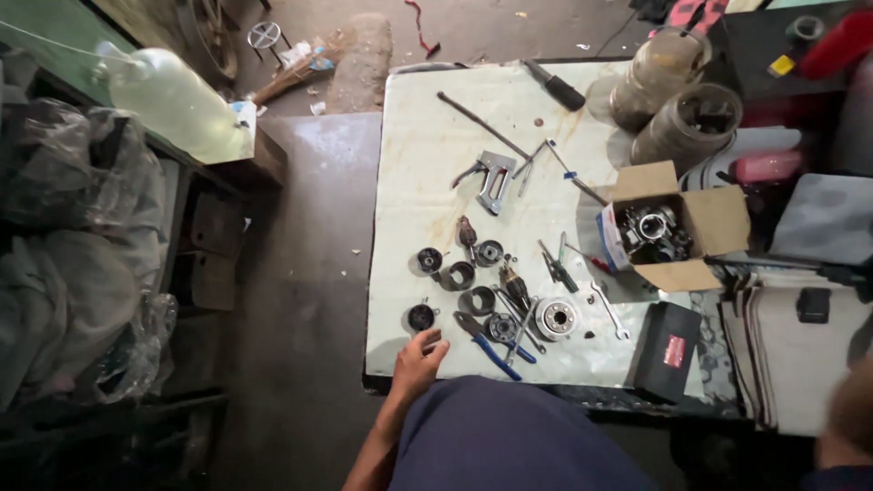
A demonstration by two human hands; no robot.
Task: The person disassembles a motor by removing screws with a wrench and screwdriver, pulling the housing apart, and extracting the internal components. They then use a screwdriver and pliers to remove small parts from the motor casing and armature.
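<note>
The pale work table (427,164) fills the middle of my view, its surface stained and strewn with parts. At its right edge sits an open cardboard box (718,218) with a metal engine part (657,232) inside, and behind it two round dusty containers (677,100). A black box with a red label (668,350) lies at the near right corner. To the far left, off the table, a big clear plastic bottle (173,100) rests on a shelf.

Further in, a grey metal bracket tool (491,180) lies mid-table, with a long thin rod (482,125) above it and a black-handled tool (556,86) near the far edge.

Closer to me — a cluster of small pieces: a silver round rotor (556,318), blue-handled pliers (491,345), a wrench (611,309), a green-handled screwdriver (556,268) and several dark rings (459,275).

My left hand (418,365) rests on the near edge of the table, fingers loosely curled, gripping nothing — its fingertips lie just beside a small black round part (420,316), which sits near the table's front-left corner. My right hand is out of sight.
</note>
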